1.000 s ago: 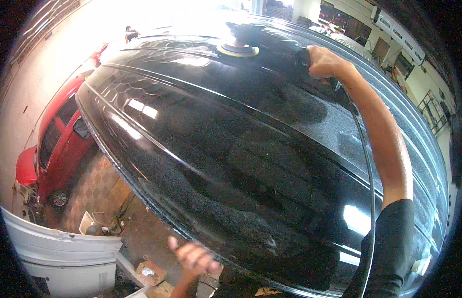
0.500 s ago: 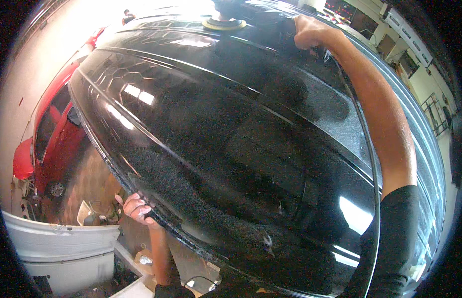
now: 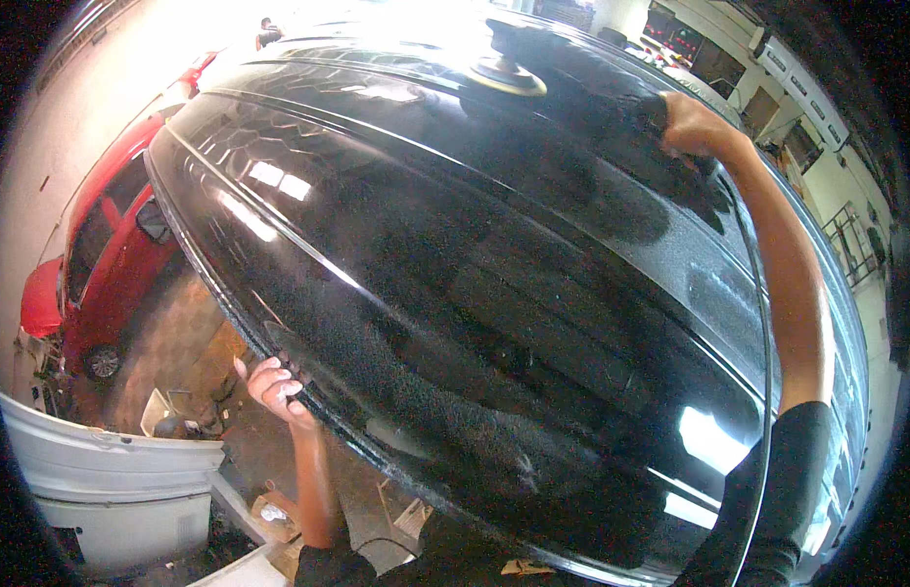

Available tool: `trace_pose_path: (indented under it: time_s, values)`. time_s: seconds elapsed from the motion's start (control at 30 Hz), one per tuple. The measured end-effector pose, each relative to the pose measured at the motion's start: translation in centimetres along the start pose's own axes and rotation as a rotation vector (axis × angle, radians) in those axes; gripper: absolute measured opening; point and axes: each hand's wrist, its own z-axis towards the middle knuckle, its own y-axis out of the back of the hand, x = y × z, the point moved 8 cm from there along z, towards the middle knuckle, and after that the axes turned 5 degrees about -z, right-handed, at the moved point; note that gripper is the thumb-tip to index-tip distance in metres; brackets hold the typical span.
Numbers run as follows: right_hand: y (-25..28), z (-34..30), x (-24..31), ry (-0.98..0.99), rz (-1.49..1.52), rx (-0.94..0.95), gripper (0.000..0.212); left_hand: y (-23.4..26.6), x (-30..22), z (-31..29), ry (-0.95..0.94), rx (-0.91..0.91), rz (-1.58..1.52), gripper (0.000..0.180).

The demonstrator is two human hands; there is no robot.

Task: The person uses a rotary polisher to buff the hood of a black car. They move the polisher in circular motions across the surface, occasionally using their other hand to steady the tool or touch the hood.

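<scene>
A broad, glossy black car panel (image 3: 455, 284) with raised ridges and a whitish haze fills most of the view. At the far side, my right hand (image 3: 700, 129) is closed round the rear grip of a dark polisher (image 3: 592, 83). The polisher's round pad (image 3: 509, 76) has a yellowish rim and rests tilted at the panel's far part. A black cable (image 3: 763, 372) runs from the tool along my right arm. My left hand (image 3: 275, 387) grips the panel's near left edge, fingertips curled over it, with white smears on the fingers.
A red car (image 3: 108, 245) stands to the left. At the lower left is a white vehicle body part (image 3: 113, 470). Near my left forearm lies an open cardboard box (image 3: 277, 517). A person (image 3: 269, 32) is far off at the upper left.
The polisher has slid to the right across the panel, my right hand and arm moving right with it. My left hand holds nearly the same place on the edge.
</scene>
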Motion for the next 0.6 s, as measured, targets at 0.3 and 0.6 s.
trace_pose_path:
  time_s: [0.3, 0.6]
  values:
    - [2.6, -15.6, -9.2, -0.331, -0.001, 0.074, 0.046, -0.6, -0.7, 0.6, 0.010, -0.018, -0.021, 0.046]
    - [3.9, -19.1, -7.2, -0.381, -0.162, 0.012, 0.035, -0.9, -0.9, 1.0, 0.002, -0.014, -0.048, 0.045]
